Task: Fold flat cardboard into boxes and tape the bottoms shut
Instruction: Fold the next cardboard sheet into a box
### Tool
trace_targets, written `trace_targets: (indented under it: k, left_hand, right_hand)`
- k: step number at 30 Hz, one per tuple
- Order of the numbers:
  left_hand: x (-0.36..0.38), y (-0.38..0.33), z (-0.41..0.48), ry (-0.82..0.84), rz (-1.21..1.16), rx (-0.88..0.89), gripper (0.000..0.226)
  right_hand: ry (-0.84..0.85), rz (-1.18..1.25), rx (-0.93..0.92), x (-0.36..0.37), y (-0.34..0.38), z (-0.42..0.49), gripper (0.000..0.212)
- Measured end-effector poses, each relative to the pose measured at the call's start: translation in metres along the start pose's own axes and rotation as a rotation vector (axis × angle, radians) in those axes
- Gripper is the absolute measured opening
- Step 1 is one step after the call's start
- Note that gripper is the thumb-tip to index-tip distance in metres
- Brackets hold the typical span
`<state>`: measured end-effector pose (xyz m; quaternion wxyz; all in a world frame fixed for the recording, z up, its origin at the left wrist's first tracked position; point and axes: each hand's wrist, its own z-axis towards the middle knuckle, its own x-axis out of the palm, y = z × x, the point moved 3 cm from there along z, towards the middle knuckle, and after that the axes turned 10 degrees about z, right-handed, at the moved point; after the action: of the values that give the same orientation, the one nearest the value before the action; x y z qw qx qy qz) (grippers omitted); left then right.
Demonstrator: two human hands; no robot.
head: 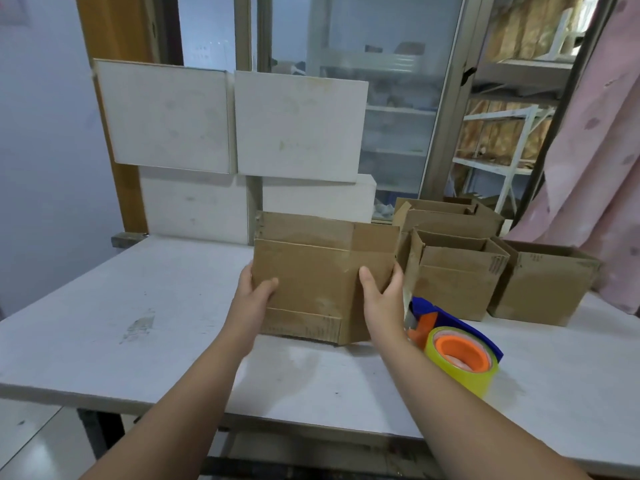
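Left hand point(258, 296) and right hand point(382, 299) each clamp 1 side of the cardboard point(311, 271), thumbs pressed on its near face and fingers curled round the left and right edges out of sight. Just right of the right forearm, at the near right of the desk point(138, 306), lies a tape dispenser point(457, 351) with a blue body and a yellowish roll on an orange core; the right hand is plainly the nearer of the 2 to it. The cardboard stands upright straight ahead of both hands, its lower edge down at the desk surface and its long side running left to right. A vertical crease beside the right thumb sets a narrower right panel at an angle to the wide one, so the sleeve looks only partly opened, and the bottom flaps look not yet turned in or taped. My reading is that squaring the sleeve comes next, which turns on the 2 hands pushing toward each other along that left-right axis. Farther right stand at least 3 folded boxes point(457, 271), open tops up, close together. Behind everything, white boards point(301, 126) lean at the far edge.
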<state>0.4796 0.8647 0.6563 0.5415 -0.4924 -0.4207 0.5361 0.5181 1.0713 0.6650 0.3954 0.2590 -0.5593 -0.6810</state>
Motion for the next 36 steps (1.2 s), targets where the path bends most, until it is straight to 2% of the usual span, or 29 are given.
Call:
trace_targets:
  k: [4,6,8,11,15,19,21,24,27,28,29,31,33,35,36]
  left_hand:
    - [0.011,-0.020,-0.008,0.051,0.136,0.155,0.052]
    - [0.016,-0.024,-0.015,0.033,0.173,0.163,0.053]
    - [0.017,-0.031,-0.023,-0.009,0.153,0.162,0.050]
    - [0.011,-0.041,-0.026,-0.067,0.140,0.196,0.046]
    - [0.006,-0.048,-0.025,-0.014,0.355,0.263,0.072]
    - [0.012,-0.053,-0.026,-0.058,0.359,0.347,0.058]
    - [0.013,-0.053,-0.028,-0.068,0.261,0.341,0.052]
    - [0.013,-0.052,-0.030,-0.048,0.204,0.294,0.053]
    - [0.017,-0.053,-0.035,-0.020,0.173,0.272,0.011]
    - [0.018,-0.052,-0.036,-0.015,0.137,0.257,0.006]
    - [0.018,-0.052,-0.037,-0.006,0.106,0.244,0.007]
    - [0.020,-0.053,-0.038,0.006,0.014,0.227,0.032]
    - [0.022,-0.054,-0.039,0.012,-0.047,0.196,0.050]
    - [0.023,-0.055,-0.040,-0.016,-0.022,0.181,0.057]
    - [0.023,-0.055,-0.040,-0.034,-0.011,0.178,0.057]
  right_hand:
    - [0.134,-0.003,-0.013,0.000,0.021,-0.005,0.084]
    - [0.211,-0.008,0.003,-0.001,0.029,-0.010,0.097]
    - [0.289,0.052,-0.016,-0.004,0.033,-0.016,0.099]
    - [0.418,0.183,-0.070,-0.013,0.034,-0.020,0.079]
    - [0.525,0.260,-0.053,-0.023,0.036,-0.019,0.069]
    - [0.483,0.132,-0.017,-0.020,0.043,-0.024,0.017]
    - [0.438,0.111,-0.003,-0.018,0.047,-0.026,0.004]
    - [0.410,0.144,0.001,-0.019,0.048,-0.027,0.032]
    - [0.425,0.123,-0.022,-0.022,0.046,-0.028,0.038]
    - [0.422,0.113,-0.019,-0.022,0.044,-0.027,0.038]
    - [0.420,0.111,-0.014,-0.023,0.044,-0.027,0.037]
    - [0.407,0.149,-0.009,-0.022,0.046,-0.027,0.031]
    - [0.369,0.244,0.033,-0.020,0.047,-0.027,0.047]
    - [0.329,0.267,0.080,-0.018,0.048,-0.025,0.068]
    - [0.318,0.253,0.082,-0.017,0.050,-0.025,0.072]
